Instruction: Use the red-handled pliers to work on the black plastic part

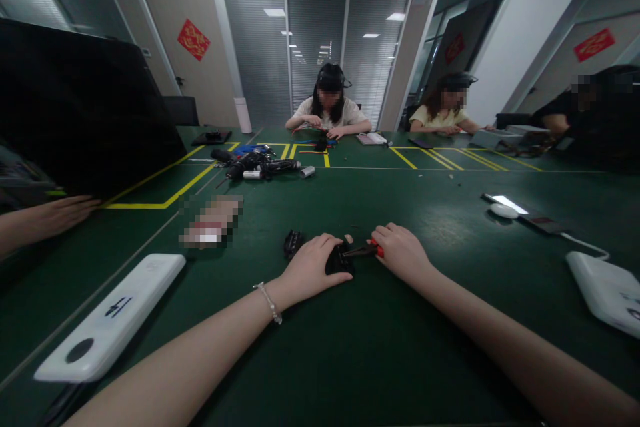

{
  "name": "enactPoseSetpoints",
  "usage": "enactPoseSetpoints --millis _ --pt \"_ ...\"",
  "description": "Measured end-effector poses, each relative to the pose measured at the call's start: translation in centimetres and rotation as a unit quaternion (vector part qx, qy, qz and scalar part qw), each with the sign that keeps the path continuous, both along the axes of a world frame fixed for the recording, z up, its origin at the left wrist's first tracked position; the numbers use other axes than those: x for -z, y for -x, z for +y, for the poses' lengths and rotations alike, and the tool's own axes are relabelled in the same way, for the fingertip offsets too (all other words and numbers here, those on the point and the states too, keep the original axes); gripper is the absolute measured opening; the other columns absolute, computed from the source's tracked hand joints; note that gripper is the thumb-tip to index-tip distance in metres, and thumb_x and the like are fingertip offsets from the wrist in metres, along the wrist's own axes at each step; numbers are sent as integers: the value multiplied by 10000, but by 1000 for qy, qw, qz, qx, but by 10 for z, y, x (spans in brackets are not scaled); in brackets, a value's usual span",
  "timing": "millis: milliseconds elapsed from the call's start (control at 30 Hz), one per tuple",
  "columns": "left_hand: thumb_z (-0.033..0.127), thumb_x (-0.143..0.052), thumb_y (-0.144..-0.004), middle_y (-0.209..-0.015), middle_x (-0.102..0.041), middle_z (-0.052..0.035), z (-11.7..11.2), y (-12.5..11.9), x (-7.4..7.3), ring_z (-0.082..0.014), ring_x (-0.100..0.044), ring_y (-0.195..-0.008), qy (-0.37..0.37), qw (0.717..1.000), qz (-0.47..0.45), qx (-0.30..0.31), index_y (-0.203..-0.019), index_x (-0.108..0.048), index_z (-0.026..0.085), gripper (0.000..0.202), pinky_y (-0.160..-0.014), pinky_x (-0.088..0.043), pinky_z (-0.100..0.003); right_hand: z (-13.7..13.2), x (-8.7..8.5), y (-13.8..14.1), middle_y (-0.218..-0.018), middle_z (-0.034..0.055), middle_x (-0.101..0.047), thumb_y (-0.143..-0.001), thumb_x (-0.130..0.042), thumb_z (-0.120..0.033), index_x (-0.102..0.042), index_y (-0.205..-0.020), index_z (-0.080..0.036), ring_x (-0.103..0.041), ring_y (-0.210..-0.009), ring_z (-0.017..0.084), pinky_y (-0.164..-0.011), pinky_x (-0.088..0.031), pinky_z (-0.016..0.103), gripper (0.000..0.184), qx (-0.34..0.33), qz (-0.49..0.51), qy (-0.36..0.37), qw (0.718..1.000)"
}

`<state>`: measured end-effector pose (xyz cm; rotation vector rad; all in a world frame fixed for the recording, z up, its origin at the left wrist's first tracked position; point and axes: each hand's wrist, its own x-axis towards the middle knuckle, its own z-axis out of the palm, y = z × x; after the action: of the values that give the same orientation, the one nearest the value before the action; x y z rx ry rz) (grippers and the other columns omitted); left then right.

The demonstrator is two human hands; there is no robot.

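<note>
My left hand is closed around a small black object on the green table, thumb on its near side. What kind of object it is I cannot make out. In my right hand are pliers with red handles; the fingers wrap the handles and hide most of them. The dark jaws point left and meet the black object at its right side. Just left of my left hand lies another black piece, partly ridged. A small pale scrap sits behind the jaws.
A white elongated device lies at left, near a blurred phone-like item. Tangled black cables and tools are farther back. At right are a phone, a white mouse and a white box. Other people sit across the table.
</note>
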<state>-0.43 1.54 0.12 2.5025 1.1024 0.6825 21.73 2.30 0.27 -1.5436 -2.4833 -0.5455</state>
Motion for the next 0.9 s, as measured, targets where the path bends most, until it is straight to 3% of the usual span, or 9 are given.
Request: enactPoseSetpoints --millis 900 --pt "497 -591 -673 -1059 -502 -55 -2 -1 -3 -227 -503 -942 8 1000 4 -5 -1096 -446 211 532 -802 -410 -364 0 -2 3 -845 56 -582 -719 -515 -195 -572 -805 -162 -494 -760 176 -698 -389 310 108 0 -5 7 1000"
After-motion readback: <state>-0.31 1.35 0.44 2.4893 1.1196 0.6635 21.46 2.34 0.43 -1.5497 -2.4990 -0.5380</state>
